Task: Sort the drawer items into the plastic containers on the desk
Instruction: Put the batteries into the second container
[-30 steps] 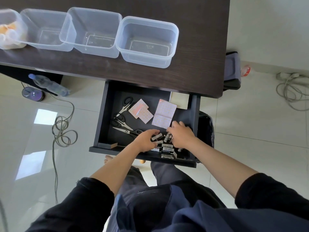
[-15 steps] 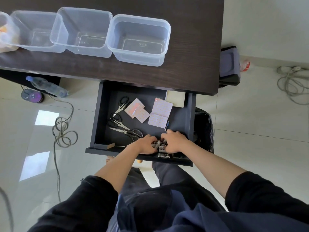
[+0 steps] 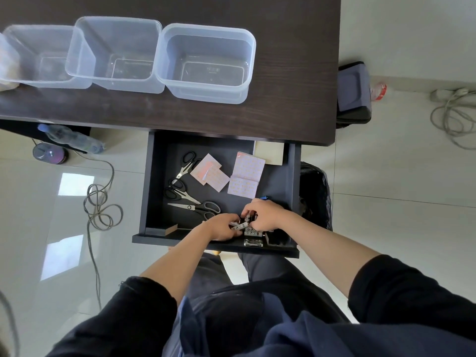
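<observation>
The dark drawer [image 3: 154, 181] stands pulled out under the desk. At its front right lies a pile of batteries [image 3: 251, 231]. My left hand [image 3: 221, 228] grips a few batteries [image 3: 239, 224] from that pile, and my right hand [image 3: 265, 213] curls over the pile beside it, pinching batteries. Three pairs of scissors [image 3: 192, 199] lie at the drawer's left, pink sticker sheets [image 3: 246, 177] in the middle, and a pale notepad [image 3: 269, 153] at the back right. Three empty clear containers [image 3: 206, 63] stand in a row on the desk.
A fourth container [image 3: 7, 65] with pale items sits at the desk's far left edge. A black bin [image 3: 315, 197] stands right of the drawer. Cables [image 3: 100, 207], a water bottle [image 3: 70, 139] and a disc spindle [image 3: 50, 153] lie on the floor at left.
Both hands have drawn closer together over the battery pile, and the left hand now has batteries gathered in its fingers. The camera has shifted slightly.
</observation>
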